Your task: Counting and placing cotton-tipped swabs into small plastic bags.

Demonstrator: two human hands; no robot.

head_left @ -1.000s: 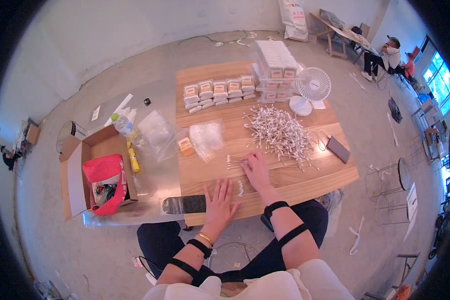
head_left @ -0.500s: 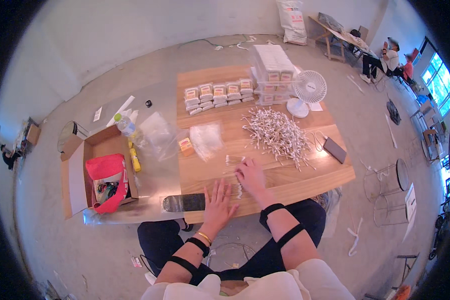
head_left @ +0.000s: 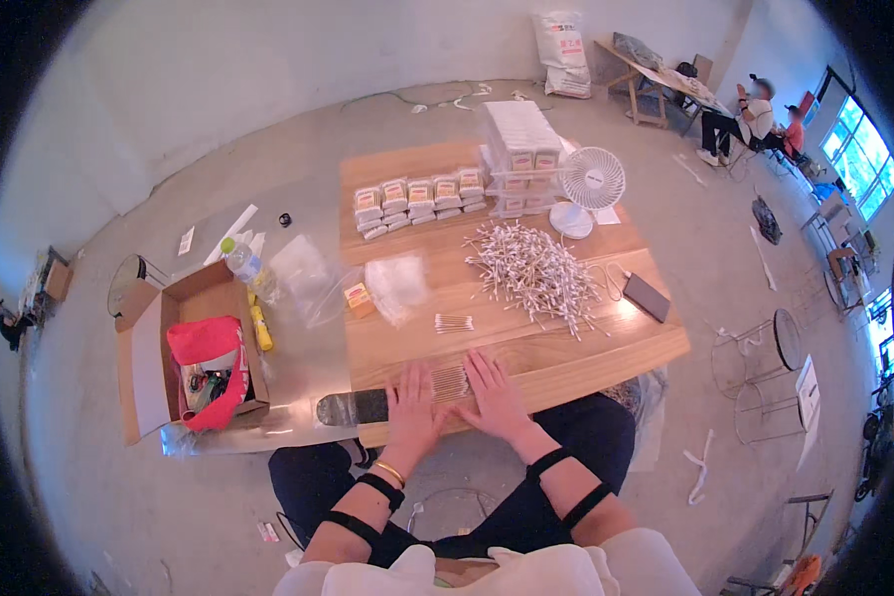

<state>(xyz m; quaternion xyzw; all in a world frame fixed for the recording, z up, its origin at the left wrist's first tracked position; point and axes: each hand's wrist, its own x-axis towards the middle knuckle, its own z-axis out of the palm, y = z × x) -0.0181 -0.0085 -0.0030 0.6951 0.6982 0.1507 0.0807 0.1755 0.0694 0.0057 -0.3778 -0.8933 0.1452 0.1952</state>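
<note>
A row of cotton swabs [head_left: 450, 382] lies side by side near the front edge of the wooden table. Flat on its left side rests my left hand [head_left: 413, 409], fingers stretched out. My right hand [head_left: 497, 399] lies against the row's right side, its fingers extended too. Neither hand has anything gripped in it. A smaller group of swabs [head_left: 454, 323] sits just beyond the row. Farther back to the right spreads a large loose pile of cotton swabs [head_left: 531, 273]. A dark flat strip [head_left: 353, 407] lies left of my left hand.
Packed swab bags [head_left: 419, 196] are stacked at the back, beside clear plastic boxes [head_left: 520, 149] and a white fan [head_left: 593, 181]. A power bank [head_left: 647, 297] lies right. Clear bags [head_left: 395, 288], a small orange-and-white packet [head_left: 357, 297] and an open carton [head_left: 139, 368] are left.
My right hand has moved down from the small swab group to the right side of the row. My left hand stays by the row's left side. The whole view has shifted slightly.
</note>
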